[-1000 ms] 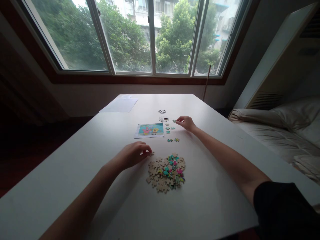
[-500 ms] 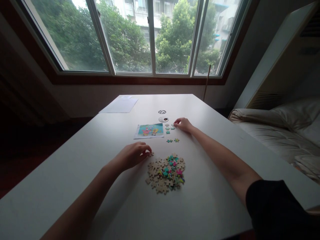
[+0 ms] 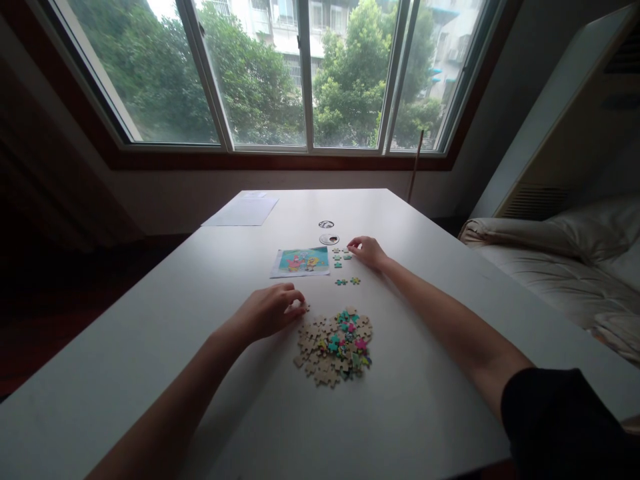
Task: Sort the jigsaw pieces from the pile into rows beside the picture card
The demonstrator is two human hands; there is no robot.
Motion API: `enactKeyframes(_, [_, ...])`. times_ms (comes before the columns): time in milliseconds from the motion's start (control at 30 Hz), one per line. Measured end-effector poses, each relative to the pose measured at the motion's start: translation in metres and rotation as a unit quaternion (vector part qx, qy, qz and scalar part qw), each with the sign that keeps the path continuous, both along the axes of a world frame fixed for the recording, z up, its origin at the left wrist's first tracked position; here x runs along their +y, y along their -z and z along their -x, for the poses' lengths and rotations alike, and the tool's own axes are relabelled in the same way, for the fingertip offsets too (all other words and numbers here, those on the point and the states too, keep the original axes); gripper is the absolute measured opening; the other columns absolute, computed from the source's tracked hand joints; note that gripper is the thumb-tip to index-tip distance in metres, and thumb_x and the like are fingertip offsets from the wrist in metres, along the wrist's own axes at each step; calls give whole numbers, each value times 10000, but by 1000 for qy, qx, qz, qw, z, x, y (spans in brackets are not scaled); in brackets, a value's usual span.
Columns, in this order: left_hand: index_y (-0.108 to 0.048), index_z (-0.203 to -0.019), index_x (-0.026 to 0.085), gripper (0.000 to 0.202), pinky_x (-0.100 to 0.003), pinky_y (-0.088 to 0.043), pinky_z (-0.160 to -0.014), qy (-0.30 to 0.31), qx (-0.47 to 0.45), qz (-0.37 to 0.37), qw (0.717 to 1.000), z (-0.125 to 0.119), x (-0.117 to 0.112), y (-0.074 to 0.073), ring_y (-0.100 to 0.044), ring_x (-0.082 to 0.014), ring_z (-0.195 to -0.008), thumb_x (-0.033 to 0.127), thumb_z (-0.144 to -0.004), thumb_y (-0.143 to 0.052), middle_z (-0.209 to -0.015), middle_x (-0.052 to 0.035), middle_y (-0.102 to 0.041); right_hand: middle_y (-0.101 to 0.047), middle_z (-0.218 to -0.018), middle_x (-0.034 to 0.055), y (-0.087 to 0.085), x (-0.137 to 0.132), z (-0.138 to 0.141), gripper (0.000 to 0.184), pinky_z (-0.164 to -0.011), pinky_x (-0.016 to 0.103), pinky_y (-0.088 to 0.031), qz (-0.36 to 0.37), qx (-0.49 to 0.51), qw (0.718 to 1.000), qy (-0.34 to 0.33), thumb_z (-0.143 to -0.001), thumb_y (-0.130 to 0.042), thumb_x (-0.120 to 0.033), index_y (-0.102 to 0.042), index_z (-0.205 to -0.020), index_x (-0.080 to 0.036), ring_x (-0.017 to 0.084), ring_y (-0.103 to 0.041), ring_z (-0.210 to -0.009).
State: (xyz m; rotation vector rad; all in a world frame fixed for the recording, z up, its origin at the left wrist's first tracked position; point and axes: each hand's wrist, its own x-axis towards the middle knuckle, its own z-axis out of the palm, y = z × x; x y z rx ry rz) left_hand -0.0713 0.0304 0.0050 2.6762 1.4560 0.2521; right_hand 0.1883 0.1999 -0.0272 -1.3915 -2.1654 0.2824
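Note:
My left hand (image 3: pixel 273 310) rests on the table at the upper left of a heap of jigsaw pieces (image 3: pixel 325 353). Its fingers are curled and pinched on a tan puzzle piece (image 3: pixel 307 307), which they partly cover. Farther out, my right hand (image 3: pixel 369 252) has its fingertips closed on a small puzzle piece (image 3: pixel 345 251) at the end of a small group of pieces. Most pieces in the heap lie tan side up; some show teal, pink and yellow. Two loose pieces (image 3: pixel 341 282) (image 3: pixel 355 281) lie between the group and the heap.
A colourful cartoon picture sheet (image 3: pixel 303 261) lies left of the small group. Beyond are two round black-and-white items (image 3: pixel 327 225) (image 3: pixel 329 239). Paper sheets (image 3: pixel 243 210) are at the white table's far left corner. A bed or couch (image 3: pixel 530 250) stands to the right.
The whole view has shifted slightly. My left fingers have closed in a little over the tan puzzle piece; my right hand stays almost still at the small group.

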Motion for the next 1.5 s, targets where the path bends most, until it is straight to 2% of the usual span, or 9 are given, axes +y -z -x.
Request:
enactKeyframes(200, [-637,-862,206,204,-237,-405,-582,6,16,-20,1000,-9,-3,0,-560,-148,-707,291,-828,-455,-864,-47,-605,-645,-780,22,-10,-45,-9,178,-607,213,-411,-30,20,997,-62,-781,-541,-277,-668,-843,-168,82,-509,-600])
enactKeyframes(367, [-626,-824,173,242,-246,-416,-584,15,43,-54,998,-14,-3,1,-557,-163,-728,256,-853,-400,-812,-61,-597,-627,-737,29,-15,-88,-23,167,-542,210,-411,-33,67,986,-147,-785,-537,-268,-655,-823,-156,78,-501,-566])
enactKeyframes(567, [-597,-759,157,276,-254,-408,-561,1,38,-74,997,-16,-2,6,-544,-159,-671,220,-872,-354,-788,-62,-586,-607,-698,22,-14,-134,-32,150,-523,199,-413,-9,97,979,-179,-792,-536,-259,-645,-816,-159,75,-495,-557])
enactKeyframes(700, [-616,-797,162,207,-254,-420,-600,-40,-95,-73,992,-21,-1,10,-543,-141,-668,210,-835,-418,-816,-52,-603,-602,-687,16,-11,-157,-27,134,-536,199,-413,5,103,977,-187,-793,-535,-244,-640,-817,-165,76,-497,-556])
enactKeyframes(833, [-633,-796,146,201,-245,-436,-588,-71,-288,25,955,-39,-5,12,-552,-132,-637,267,-812,-474,-734,-37,-642,-601,-682,10,-13,-177,-12,113,-546,200,-411,4,105,977,-187,-785,-547,-236,-639,-812,-175,77,-501,-556])
enactKeyframes(933, [-637,-796,130,212,-248,-452,-610,-58,-396,110,910,-56,-13,10,-578,-142,-668,301,-795,-511,-723,-42,-660,-597,-669,0,-14,-187,-1,114,-552,200,-409,10,109,977,-185,-773,-574,-278,-638,-784,-184,75,-499,-548])
enactKeyframes(1033, [-637,-780,120,227,-237,-449,-579,-51,-445,155,880,-68,-20,8,-577,-137,-634,315,-787,-521,-688,-42,-656,-587,-653,-5,-13,-193,4,158,-544,198,-402,15,123,977,-175,-764,-589,-339,-638,-767,-189,76,-492,-541])
enactKeyframes(1367, [-644,-777,129,237,-253,-444,-623,-51,-405,170,897,-71,-26,11,-568,-155,-674,336,-781,-528,-710,-46,-649,-592,-633,-1,-10,-190,2,167,-510,187,-386,11,185,974,-133,-768,-581,-323,-615,-741,-161,72,-479,-526])
enactKeyframes(1500, [-637,-769,130,234,-249,-434,-616,-46,-406,176,895,-71,-26,10,-556,-152,-662,336,-778,-527,-695,-39,-634,-589,-670,-13,-8,-189,0,220,-504,179,-395,25,196,970,-139,-765,-587,-318,-598,-940,-186,64,-473,-518])
